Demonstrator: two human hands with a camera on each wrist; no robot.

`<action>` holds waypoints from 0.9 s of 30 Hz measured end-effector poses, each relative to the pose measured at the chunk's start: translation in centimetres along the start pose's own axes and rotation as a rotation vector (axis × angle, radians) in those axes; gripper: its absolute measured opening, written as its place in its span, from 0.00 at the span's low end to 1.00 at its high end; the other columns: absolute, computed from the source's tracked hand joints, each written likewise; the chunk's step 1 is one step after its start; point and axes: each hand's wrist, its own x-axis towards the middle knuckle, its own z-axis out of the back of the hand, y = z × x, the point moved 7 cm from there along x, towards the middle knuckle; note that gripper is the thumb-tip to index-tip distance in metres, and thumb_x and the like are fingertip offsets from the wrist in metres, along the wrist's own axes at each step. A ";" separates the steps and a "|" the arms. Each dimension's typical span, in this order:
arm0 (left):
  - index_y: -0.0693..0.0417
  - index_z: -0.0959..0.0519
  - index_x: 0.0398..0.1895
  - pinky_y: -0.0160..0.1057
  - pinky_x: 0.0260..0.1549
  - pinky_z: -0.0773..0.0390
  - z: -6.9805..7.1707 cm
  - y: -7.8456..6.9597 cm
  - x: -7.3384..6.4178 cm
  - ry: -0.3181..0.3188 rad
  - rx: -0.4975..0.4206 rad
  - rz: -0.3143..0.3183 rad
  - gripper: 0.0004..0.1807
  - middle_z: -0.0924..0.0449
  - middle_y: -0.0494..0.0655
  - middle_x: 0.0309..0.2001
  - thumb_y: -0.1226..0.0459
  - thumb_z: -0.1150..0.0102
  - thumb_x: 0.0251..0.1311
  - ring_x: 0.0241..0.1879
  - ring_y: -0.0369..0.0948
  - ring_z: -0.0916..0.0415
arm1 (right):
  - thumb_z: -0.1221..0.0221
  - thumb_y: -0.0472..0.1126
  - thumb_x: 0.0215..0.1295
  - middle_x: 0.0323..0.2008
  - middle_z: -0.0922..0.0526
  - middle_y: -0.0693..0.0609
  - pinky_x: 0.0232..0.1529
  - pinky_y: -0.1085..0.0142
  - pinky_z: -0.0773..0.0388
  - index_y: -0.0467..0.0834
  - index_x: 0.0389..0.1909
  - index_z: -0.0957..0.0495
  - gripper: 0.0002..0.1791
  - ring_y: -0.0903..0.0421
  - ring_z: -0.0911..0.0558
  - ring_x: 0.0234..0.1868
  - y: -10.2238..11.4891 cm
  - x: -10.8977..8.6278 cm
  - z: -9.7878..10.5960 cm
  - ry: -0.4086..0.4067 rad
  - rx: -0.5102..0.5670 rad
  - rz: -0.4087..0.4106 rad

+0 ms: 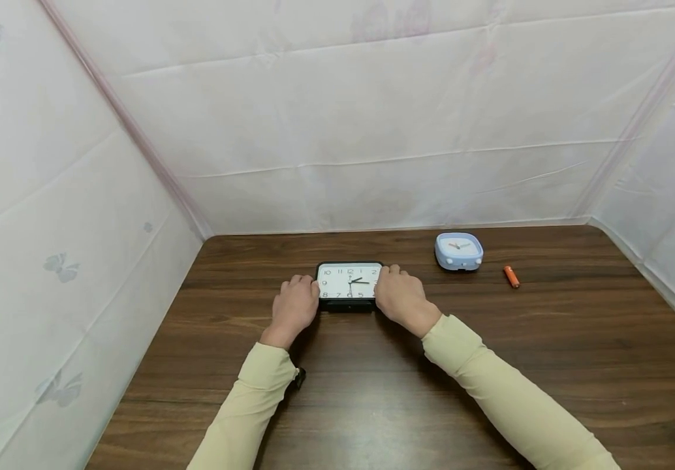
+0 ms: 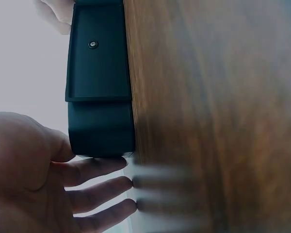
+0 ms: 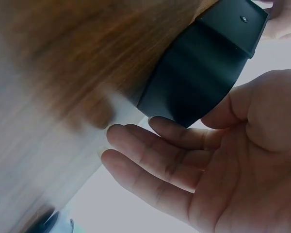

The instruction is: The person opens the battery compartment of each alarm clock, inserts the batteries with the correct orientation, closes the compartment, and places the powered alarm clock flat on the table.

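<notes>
A black rectangular clock point(image 1: 337, 284) with a white numbered dial lies on the wooden table, its dial facing up. My left hand point(image 1: 295, 305) grips its left end; my right hand point(image 1: 403, 297) grips the opposite end. In the left wrist view, the thumb and index finger meet the end of the black casing point(image 2: 99, 68), while the other fingers extend close beside the table surface. The right wrist view has the thumb and a finger at the casing's corner point(image 3: 194, 73), with the remaining fingers loosely bent below it. One small screw shows in the casing's side.
A light blue alarm clock point(image 1: 459, 252) stands toward the back right of the brown wooden table point(image 1: 337, 405). Right of it lies an orange battery point(image 1: 511, 277). Pale sheeting point(image 1: 326, 130) walls off the table's back and sides.
</notes>
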 end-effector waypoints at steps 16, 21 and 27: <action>0.69 0.21 0.62 0.66 0.57 0.25 0.7 1.4 2.5 -0.079 -0.028 0.079 0.26 0.23 0.65 0.60 0.58 0.65 0.85 0.62 0.64 0.29 | 0.56 0.39 0.85 0.40 0.23 0.35 0.39 0.51 0.15 0.27 0.48 0.25 0.17 0.42 0.18 0.39 1.0 3.7 -0.3 0.021 0.024 -0.014; 0.69 0.21 0.58 0.65 0.57 0.25 0.9 1.8 3.3 -0.087 -0.038 0.082 0.26 0.23 0.66 0.58 0.59 0.67 0.85 0.61 0.63 0.28 | 0.57 0.39 0.86 0.44 0.23 0.34 0.42 0.50 0.15 0.26 0.53 0.26 0.19 0.41 0.17 0.42 1.0 4.9 -0.5 0.023 0.053 -0.033; 0.68 0.21 0.59 0.65 0.57 0.25 1.0 2.2 4.3 -0.068 -0.036 0.108 0.26 0.24 0.66 0.61 0.58 0.68 0.86 0.63 0.63 0.30 | 0.58 0.39 0.85 0.45 0.24 0.35 0.42 0.49 0.16 0.28 0.55 0.28 0.17 0.41 0.17 0.43 1.0 6.2 -1.0 0.038 0.083 -0.071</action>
